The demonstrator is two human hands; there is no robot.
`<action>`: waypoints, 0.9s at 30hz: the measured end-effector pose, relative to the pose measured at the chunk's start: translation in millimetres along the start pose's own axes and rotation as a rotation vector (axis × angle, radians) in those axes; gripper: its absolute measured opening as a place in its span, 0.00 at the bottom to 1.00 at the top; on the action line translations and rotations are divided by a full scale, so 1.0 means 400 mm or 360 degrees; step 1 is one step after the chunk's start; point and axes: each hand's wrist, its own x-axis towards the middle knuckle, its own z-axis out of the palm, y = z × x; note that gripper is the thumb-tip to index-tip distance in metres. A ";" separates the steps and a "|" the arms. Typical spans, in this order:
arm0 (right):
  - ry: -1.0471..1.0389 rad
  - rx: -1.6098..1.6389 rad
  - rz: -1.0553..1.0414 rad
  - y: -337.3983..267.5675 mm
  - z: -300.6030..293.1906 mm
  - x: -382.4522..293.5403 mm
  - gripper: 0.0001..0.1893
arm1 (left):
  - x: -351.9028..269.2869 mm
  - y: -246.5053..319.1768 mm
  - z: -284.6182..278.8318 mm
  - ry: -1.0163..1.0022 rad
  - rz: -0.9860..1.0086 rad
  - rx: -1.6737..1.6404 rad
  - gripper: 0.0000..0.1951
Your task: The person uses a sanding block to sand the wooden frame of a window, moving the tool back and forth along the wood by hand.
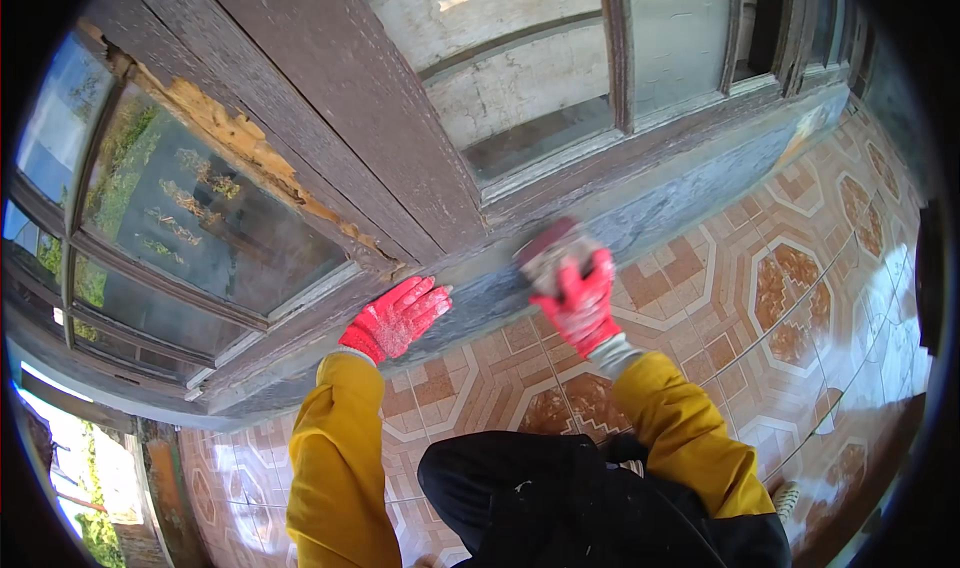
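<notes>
My right hand (579,298), in a red glove, grips a sanding block or folded abrasive sheet (546,257) with a dark red edge; it is blurred, so its exact kind is hard to tell. The block lies against the grey plastered sill (652,208) below the wooden window frame. My left hand (397,317), gloved in red with whitish dust on it, rests flat on the sill further left. Its fingers are stretched out and hold nothing. Between and above the hands stands a broad brown wooden post (360,95) with worn paint.
Glass panes (202,208) in weathered frames rise on the left, beside a strip of broken, orange-brown wood (232,133). More window panes (525,80) run to the right. Patterned floor tiles (675,305) lie below the sill, around my dark-clothed knee (510,463).
</notes>
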 end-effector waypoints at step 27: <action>-0.1278 -0.0821 -0.0630 0.077 -0.198 0.175 0.48 | -0.387 0.463 -0.500 0.0229 -0.2582 -0.0740 0.19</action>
